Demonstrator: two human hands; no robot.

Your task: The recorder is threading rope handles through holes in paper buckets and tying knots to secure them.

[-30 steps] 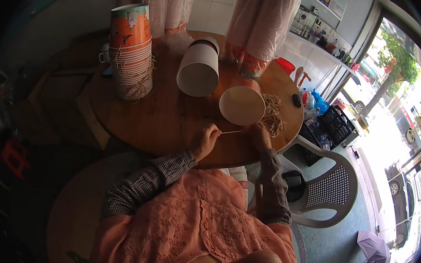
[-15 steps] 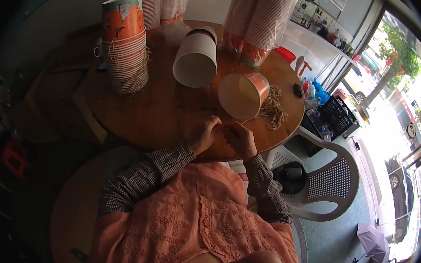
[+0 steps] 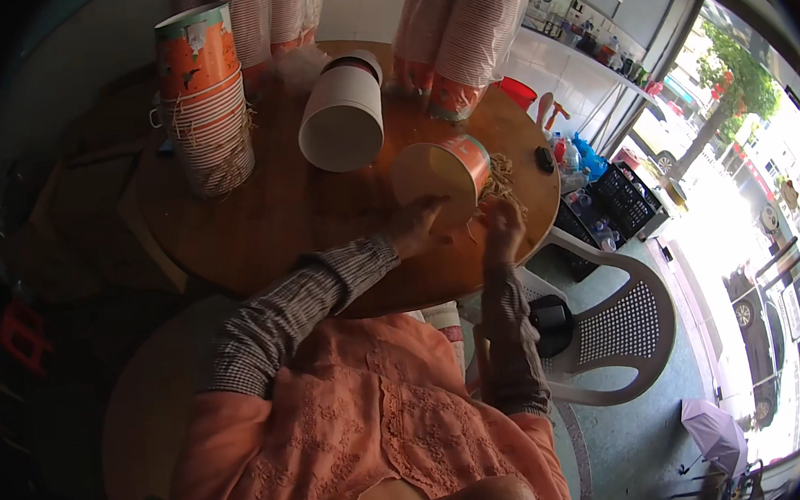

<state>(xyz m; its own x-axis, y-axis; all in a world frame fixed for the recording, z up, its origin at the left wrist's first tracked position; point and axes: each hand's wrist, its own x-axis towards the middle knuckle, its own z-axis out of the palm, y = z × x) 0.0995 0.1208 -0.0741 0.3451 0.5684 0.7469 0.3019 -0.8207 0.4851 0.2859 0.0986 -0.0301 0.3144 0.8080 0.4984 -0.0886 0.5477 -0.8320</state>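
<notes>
An orange paper bucket (image 3: 474, 161) lies on its side, its open mouth toward me. My left hand (image 3: 414, 227) is just below its rim, fingers apart and reaching to the right; whether it touches the rim I cannot tell. Beside the bucket, on its right, sits a loose heap of tan string-like strands (image 3: 501, 178). My right hand (image 3: 503, 228) is at the near edge of that heap, fingers bent and closed on some strands. A pale strand end shows between the two hands.
White buckets (image 3: 342, 130) lie nested on the round wooden table (image 3: 276, 231). At left stands a tall stack of orange buckets (image 3: 205, 105) with strands around it. Plastic-wrapped stacks (image 3: 468, 33) stand at the back. A plastic chair (image 3: 622, 326) is at the right.
Both hands have parted and moved away from me, the left toward the bucket's rim, the right toward the strand heap. The whole view has shifted slightly.
</notes>
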